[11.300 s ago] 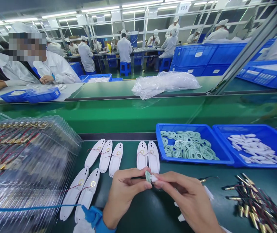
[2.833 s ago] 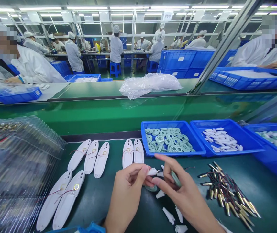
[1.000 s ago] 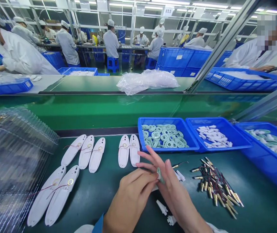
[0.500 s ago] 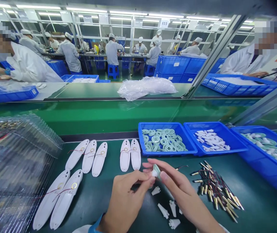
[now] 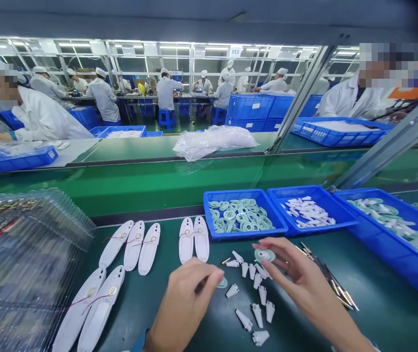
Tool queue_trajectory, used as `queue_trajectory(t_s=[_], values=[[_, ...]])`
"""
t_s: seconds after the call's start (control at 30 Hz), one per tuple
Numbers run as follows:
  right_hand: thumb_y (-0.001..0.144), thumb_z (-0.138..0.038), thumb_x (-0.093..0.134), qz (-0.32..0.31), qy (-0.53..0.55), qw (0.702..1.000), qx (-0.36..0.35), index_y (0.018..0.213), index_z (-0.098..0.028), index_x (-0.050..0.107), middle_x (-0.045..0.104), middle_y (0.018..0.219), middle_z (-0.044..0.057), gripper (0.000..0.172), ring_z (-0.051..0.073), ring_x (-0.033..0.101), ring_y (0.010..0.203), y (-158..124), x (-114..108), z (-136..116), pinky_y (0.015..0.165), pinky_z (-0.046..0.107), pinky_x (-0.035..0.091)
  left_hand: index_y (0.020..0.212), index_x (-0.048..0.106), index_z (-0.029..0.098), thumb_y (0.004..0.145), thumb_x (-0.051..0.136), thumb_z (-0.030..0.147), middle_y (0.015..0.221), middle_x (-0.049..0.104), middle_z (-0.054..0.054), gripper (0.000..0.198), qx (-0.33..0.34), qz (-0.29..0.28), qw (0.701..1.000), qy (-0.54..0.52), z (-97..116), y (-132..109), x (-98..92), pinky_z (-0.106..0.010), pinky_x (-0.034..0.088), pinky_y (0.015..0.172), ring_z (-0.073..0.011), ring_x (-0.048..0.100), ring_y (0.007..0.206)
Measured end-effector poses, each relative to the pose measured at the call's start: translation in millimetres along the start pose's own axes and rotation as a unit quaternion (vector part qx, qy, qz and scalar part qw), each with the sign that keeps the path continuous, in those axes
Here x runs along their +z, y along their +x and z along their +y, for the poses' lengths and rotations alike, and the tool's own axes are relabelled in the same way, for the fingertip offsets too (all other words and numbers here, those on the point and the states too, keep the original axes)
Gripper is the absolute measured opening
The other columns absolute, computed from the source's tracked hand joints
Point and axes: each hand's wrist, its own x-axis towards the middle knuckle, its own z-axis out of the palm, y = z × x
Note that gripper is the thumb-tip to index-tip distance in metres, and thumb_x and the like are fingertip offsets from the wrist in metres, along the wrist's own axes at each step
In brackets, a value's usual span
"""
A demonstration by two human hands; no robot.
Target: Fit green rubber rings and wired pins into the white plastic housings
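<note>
My right hand point(image 5: 297, 283) pinches a pale green ring-shaped disc point(image 5: 264, 255) by its edge, with a small white part at its centre. On the left, my left hand point(image 5: 187, 300) is closed, thumb and forefinger together; whatever they hold, if anything, is hidden. Another pale green disc point(image 5: 222, 282) shows just beyond those fingertips; I cannot tell whether they touch it. Between and below my hands, several small white tapered pieces point(image 5: 256, 315) are scattered on the green table. A short brass-coloured piece point(image 5: 225, 261) lies among the upper ones.
Blue trays hold green discs point(image 5: 245, 214), white pieces point(image 5: 306, 211) and a mix of both point(image 5: 385, 215). White oval shells with wires point(image 5: 101, 308) lie left, beside stacked clear trays point(image 5: 22, 264). Brass-tipped wired parts point(image 5: 344, 296) lie partly behind my right arm. Co-workers sit beyond.
My hands have drawn apart; the right has moved right with the green disc, the left slightly down and left. More white pieces show between them. The view has tilted up slightly.
</note>
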Motion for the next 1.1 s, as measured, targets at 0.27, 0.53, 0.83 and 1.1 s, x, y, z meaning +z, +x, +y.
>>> queue_trajectory(t_s=[0.27,0.53,0.83,1.1], values=[[0.093,-0.050,0.057,0.038,-0.178,0.983,-0.021,0.094,-0.027,0.073,0.076,0.104,0.010,0.027,0.032,0.070,0.097,-2,-20,7,0.086,0.044,0.054,0.112,0.074,0.030,0.095,0.053,0.008,0.108,0.077,-0.002,0.035,0.007,-0.110,0.993,0.036,-2,-8,13.5,-0.032,0.058,0.088,-0.0215,0.072,0.099],[0.088,-0.051,0.059,0.063,-0.183,0.981,0.006,0.097,-0.026,0.074,0.079,0.101,0.012,0.030,0.037,0.071,0.093,10,-21,17,0.083,0.052,0.053,0.100,0.075,0.025,0.099,0.053,0.022,0.097,0.080,-0.002,0.022,-0.014,-0.075,0.990,0.123,7,-2,3.3,-0.032,0.059,0.080,-0.0221,0.073,0.090],[0.086,-0.050,0.070,0.051,-0.035,0.998,0.022,0.092,-0.026,0.071,0.077,0.096,0.008,0.024,0.032,0.071,0.090,4,-15,2,0.086,0.045,0.053,0.107,0.076,0.014,0.091,0.051,0.001,0.092,0.077,-0.015,0.032,-0.004,-0.134,0.944,0.301,25,35,27.6,-0.048,0.058,0.081,-0.0360,0.071,0.096],[0.078,-0.055,0.080,0.033,0.203,0.976,0.074,0.091,-0.023,0.070,0.075,0.095,0.006,0.036,0.027,0.071,0.097,3,0,-9,0.090,0.036,0.055,0.121,0.067,0.022,0.100,0.052,0.015,0.112,0.076,-0.005,0.026,0.004,-0.070,0.986,0.151,30,18,9.6,-0.027,0.059,0.090,-0.0176,0.073,0.102]])
